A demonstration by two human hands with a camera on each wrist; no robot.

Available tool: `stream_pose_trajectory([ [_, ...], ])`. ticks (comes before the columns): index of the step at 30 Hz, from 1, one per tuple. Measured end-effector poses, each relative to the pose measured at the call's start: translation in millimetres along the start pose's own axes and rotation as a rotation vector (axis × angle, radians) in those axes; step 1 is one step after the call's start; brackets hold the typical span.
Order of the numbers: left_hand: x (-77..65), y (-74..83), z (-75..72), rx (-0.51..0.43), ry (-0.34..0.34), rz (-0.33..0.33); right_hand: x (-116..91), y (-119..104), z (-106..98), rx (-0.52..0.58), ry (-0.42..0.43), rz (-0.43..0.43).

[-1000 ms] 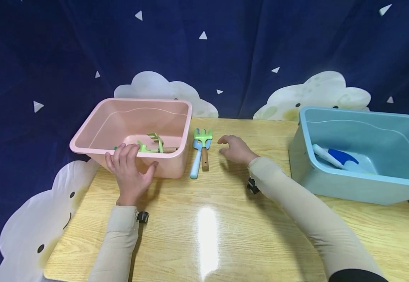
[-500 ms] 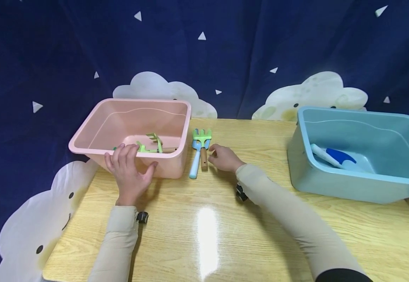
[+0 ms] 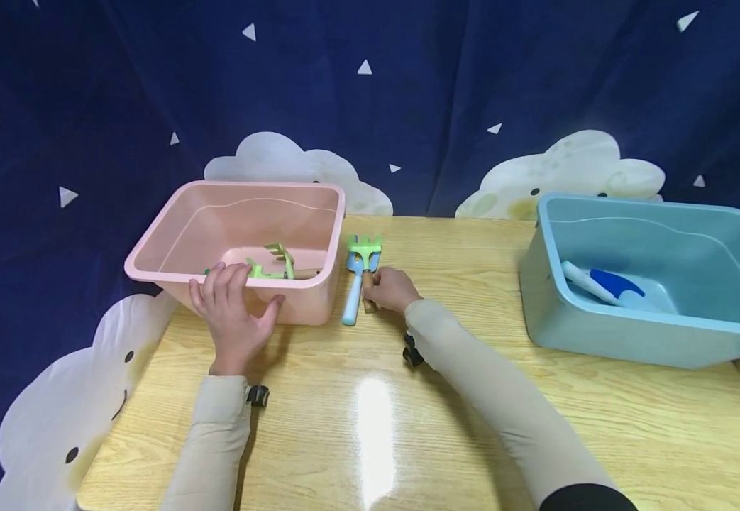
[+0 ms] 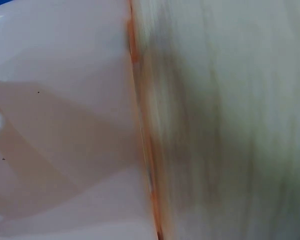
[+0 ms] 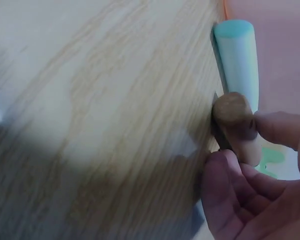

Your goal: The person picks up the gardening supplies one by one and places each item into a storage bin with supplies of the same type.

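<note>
My right hand (image 3: 396, 289) pinches the brown wooden handle of a toy garden fork (image 3: 365, 248) with green tines. In the right wrist view, thumb and fingers sit on either side of that handle (image 5: 240, 125). The fork lies across a light-blue toy trowel (image 3: 352, 299), whose rounded handle end (image 5: 237, 60) shows beside it. My left hand (image 3: 235, 316) grips the near rim of a pink bin (image 3: 306, 304), fingers over the edge and thumb on the outer wall. Inside are green toy rakes (image 3: 283, 257), partly hidden by the rim.
A blue bin (image 3: 650, 341) stands at the right with a blue-and-white toy shovel (image 3: 612, 284) inside. Both bins rest on the wooden table (image 3: 318, 426). Behind hangs a dark blue curtain (image 3: 421, 92) with cloud shapes.
My right hand has moved left across the table to the fork's handle and taken hold of it. The left hand stays at the pink bin's rim.
</note>
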State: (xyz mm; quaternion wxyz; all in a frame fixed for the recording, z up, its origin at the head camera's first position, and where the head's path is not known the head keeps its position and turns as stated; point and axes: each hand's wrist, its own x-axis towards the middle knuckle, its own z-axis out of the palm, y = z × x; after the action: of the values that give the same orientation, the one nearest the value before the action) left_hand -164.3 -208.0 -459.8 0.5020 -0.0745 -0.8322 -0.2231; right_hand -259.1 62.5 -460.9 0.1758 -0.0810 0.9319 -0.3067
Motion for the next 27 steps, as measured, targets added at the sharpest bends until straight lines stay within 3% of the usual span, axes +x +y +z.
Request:
stream_pose_trajectory([
  [20, -1.7, 0.7, -0.6, 0.01, -0.015, -0.001, -0.7, -2.3, -0.3, 0.03, -0.033, 0.055],
  [27, -0.4, 1.0, 0.3, 0.009, 0.008, 0.002, 0.4, -1.4, -0.4, 0.002, -0.015, 0.015],
])
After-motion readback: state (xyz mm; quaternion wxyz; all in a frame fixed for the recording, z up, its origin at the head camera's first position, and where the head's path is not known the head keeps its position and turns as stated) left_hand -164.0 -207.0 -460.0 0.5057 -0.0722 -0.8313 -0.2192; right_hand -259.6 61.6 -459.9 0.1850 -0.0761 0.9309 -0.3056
